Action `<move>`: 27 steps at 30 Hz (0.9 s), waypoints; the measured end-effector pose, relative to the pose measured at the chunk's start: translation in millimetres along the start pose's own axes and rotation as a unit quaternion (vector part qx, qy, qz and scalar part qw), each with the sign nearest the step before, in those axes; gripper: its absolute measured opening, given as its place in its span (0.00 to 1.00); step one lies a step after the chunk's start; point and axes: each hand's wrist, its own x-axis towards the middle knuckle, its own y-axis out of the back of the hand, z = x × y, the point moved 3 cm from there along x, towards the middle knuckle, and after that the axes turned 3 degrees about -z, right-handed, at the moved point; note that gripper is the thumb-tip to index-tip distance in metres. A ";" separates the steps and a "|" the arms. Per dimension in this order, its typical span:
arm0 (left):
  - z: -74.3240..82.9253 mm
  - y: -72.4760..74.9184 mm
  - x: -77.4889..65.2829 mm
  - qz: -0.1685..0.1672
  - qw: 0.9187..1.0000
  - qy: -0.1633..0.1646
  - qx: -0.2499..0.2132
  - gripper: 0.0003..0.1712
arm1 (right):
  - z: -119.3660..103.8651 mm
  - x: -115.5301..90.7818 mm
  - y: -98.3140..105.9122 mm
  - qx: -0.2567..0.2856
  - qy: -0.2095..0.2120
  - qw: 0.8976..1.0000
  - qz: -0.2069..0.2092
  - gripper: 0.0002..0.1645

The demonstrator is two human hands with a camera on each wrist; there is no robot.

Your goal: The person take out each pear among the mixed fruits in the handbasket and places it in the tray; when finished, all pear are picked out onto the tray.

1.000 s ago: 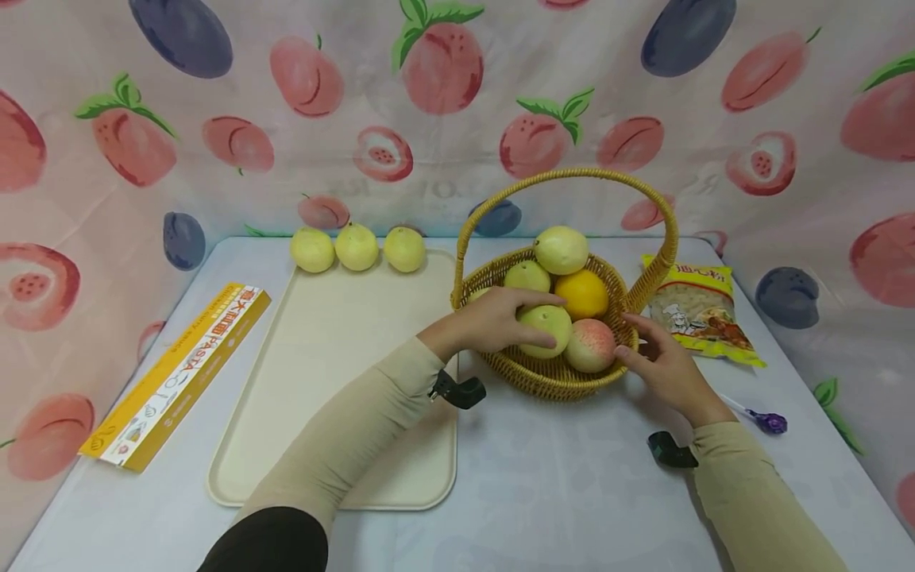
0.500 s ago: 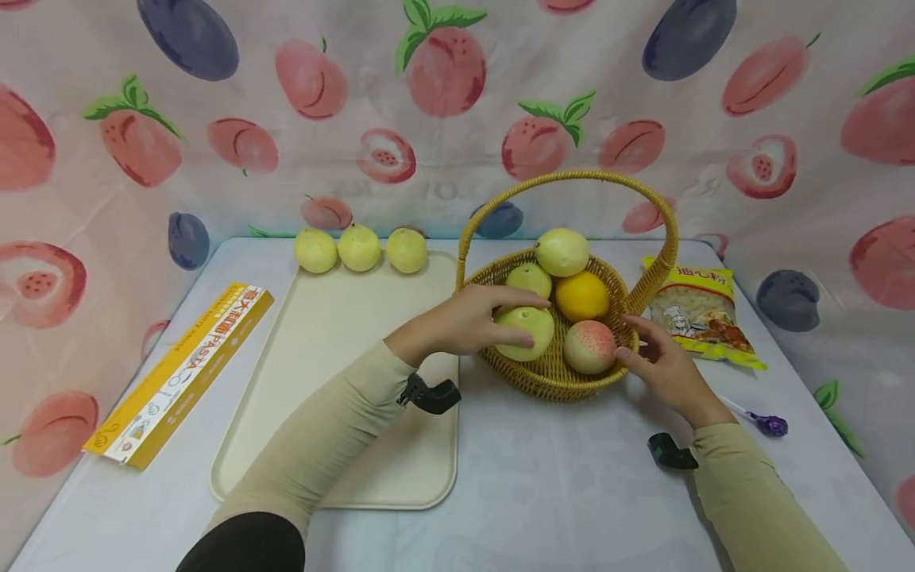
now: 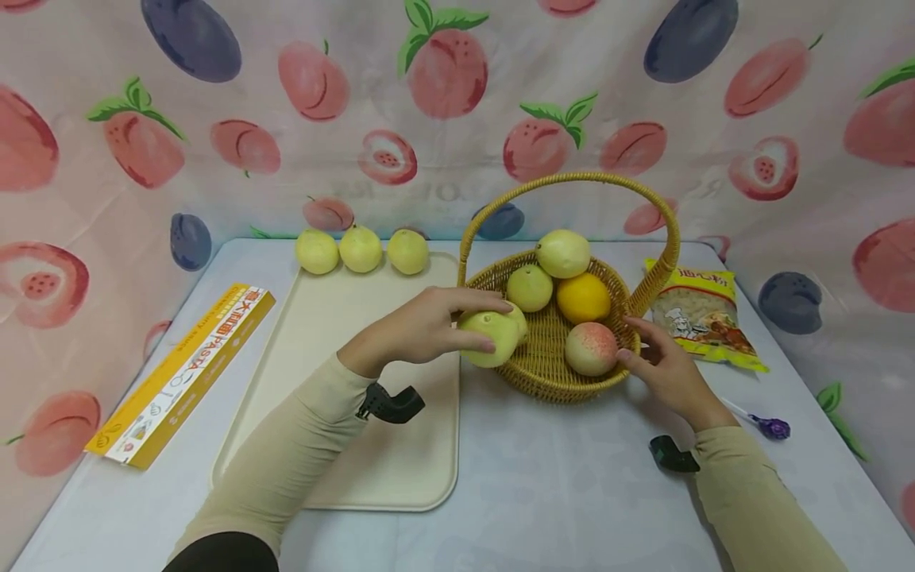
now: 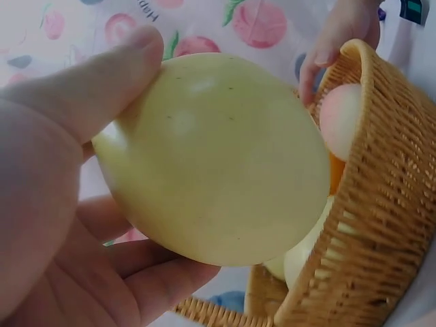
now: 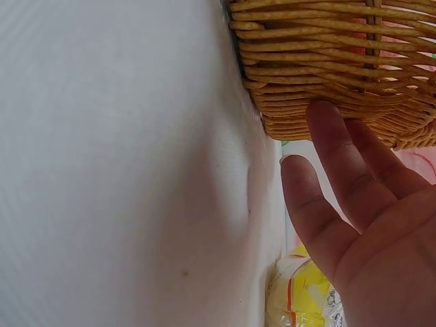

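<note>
Yellow-green fruit point(image 3: 500, 335), head view: held in L hand point(image 3: 422, 324), just by left rim of wicker basket point(image 3: 550, 388); R hand point(image 3: 668, 372) at opp. rim, prob. to steady it. L wrist cam: thumb & fingers wide round fruit, apparently b/c it's bulky. R wrist cam: fingers straight-ish, spread, tips seem agst. basket.

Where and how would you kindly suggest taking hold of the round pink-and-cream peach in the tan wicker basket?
Probably across the upper sides of the peach, coming from above and the near left. Its rounded top is uncovered and bare weave leaves room on its left, while its right side sits close to the wall of the basket; the arched wicker handle rises beyond it.
</note>
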 end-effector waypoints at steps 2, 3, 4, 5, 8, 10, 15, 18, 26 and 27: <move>-1.7 2.8 -6.6 0.009 1.000 0.008 0.001 0.28 | 0.3 0.1 -0.1 0.000 -0.001 1.000 -0.001 0.42; -2.4 4.5 -9.9 0.014 1.000 0.011 0.001 0.28 | 0.4 0.0 -0.1 0.000 -0.002 1.000 -0.002 0.42; -3.4 6.2 -13.0 0.019 1.000 0.012 -0.001 0.27 | 0.5 -0.1 -0.1 0.000 -0.002 1.000 -0.003 0.42; -4.5 8.1 -16.1 0.023 1.000 0.013 -0.001 0.27 | 0.6 -0.3 -0.1 -0.001 -0.004 1.000 -0.003 0.42; -8.2 14.3 -26.0 0.037 0.999 0.017 -0.006 0.26 | 0.8 -0.8 0.0 0.000 -0.005 1.000 -0.004 0.42; -12.4 18.5 -32.8 0.047 0.999 0.023 -0.003 0.26 | 1.1 -0.9 0.1 0.000 -0.006 1.000 -0.004 0.43; -26.6 28.1 -50.4 0.065 0.996 0.058 0.004 0.26 | 1.3 -0.6 -0.3 0.000 -0.005 1.000 -0.003 0.43; -37.2 33.6 -60.1 0.077 0.994 0.082 -0.003 0.27 | 1.1 -0.9 -0.4 0.000 -0.004 1.000 -0.002 0.42; -67.3 49.3 -86.0 0.112 0.977 0.178 0.024 0.32 | 1.6 -0.2 -0.4 -0.003 -0.003 1.000 -0.001 0.42; -71.6 51.5 -88.9 0.114 0.975 0.190 0.024 0.32 | 2.0 0.2 -0.3 -0.003 -0.004 1.000 -0.001 0.42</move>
